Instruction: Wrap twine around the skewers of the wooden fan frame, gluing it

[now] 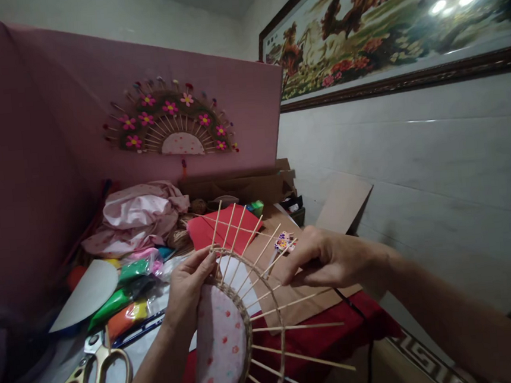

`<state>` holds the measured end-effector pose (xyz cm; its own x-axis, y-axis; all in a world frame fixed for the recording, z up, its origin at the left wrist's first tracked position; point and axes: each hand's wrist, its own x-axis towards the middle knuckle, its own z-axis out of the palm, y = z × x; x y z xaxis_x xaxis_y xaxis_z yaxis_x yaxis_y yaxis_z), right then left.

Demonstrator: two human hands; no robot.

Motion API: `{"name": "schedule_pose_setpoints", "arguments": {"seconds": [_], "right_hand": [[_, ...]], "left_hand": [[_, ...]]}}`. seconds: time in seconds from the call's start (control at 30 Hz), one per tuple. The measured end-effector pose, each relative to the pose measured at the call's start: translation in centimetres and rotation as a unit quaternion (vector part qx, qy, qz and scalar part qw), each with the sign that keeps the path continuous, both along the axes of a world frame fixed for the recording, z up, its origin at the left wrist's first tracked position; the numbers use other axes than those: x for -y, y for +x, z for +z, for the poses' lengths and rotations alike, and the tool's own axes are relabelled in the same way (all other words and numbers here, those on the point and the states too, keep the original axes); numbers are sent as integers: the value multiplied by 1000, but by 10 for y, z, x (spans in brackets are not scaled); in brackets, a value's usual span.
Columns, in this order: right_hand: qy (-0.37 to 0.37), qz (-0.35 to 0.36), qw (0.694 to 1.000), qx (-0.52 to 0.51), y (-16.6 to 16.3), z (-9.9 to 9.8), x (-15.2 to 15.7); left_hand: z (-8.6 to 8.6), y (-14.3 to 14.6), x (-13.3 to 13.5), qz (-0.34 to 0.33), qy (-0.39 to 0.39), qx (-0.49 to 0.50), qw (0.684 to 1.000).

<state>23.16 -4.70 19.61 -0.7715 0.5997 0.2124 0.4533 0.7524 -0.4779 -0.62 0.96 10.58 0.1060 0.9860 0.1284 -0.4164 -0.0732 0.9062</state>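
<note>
My left hand [188,290] holds the top edge of a half-round woven fan frame [232,330], fingers pinched on its rope rim. The frame has a pink dotted fabric centre and several thin wooden sticks [294,328] that fan outward. My right hand [328,256] is closed among the upper sticks, fingers pinching a thin strand or stick that I cannot make out clearly. Both hands are over a red cloth [322,337] and a brown sheet of cardboard [292,301].
Gold-handled scissors [86,373] lie at the lower left. Coloured bags [125,292], a white half-disc [86,296] and pink fabric [136,217] crowd the left. A finished flower fan [171,124] hangs on the pink board. A framed picture [384,25] hangs on the right wall.
</note>
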Motion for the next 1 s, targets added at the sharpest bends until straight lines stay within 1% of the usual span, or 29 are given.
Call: {"name": "schedule_pose_setpoints", "arguments": {"seconds": [0.13, 0.27, 0.4, 0.53, 0.6, 0.63, 0.73, 0.8, 0.87, 0.93, 1.0], "right_hand": [[-12, -27, 999, -27, 10, 7, -7], [-47, -82, 991, -91, 19, 7, -19], [-87, -134, 965, -206, 23, 1, -33], [-67, -172, 942, -279, 23, -9, -49], [-66, -191, 937, -285, 26, -16, -56], [-77, -194, 938, -277, 28, -19, -58], [-159, -160, 947, -227, 35, -26, -59], [-192, -133, 950, -207, 39, -27, -55], [-174, -123, 955, -204, 42, -25, -48], [-124, -116, 967, -190, 42, -20, -41], [-58, -108, 979, -162, 41, -15, -34]], "left_hand": [[2, 0, 1, -5, 7, 6, 1000], [5, 1, 2, -16, 8, 13, 1000], [4, 2, 3, -16, 5, 15, 1000], [3, 2, 4, -23, -2, 16, 1000], [3, 2, 4, -26, -4, 18, 999], [4, 1, 4, -25, -5, 18, 1000], [6, 1, 4, -16, -5, 15, 1000], [7, 1, 4, -8, -2, 11, 1000], [7, 1, 4, 1, -3, 9, 1000], [7, 1, 3, 4, -7, 9, 1000], [7, 2, 3, -5, -9, 11, 1000]]}}
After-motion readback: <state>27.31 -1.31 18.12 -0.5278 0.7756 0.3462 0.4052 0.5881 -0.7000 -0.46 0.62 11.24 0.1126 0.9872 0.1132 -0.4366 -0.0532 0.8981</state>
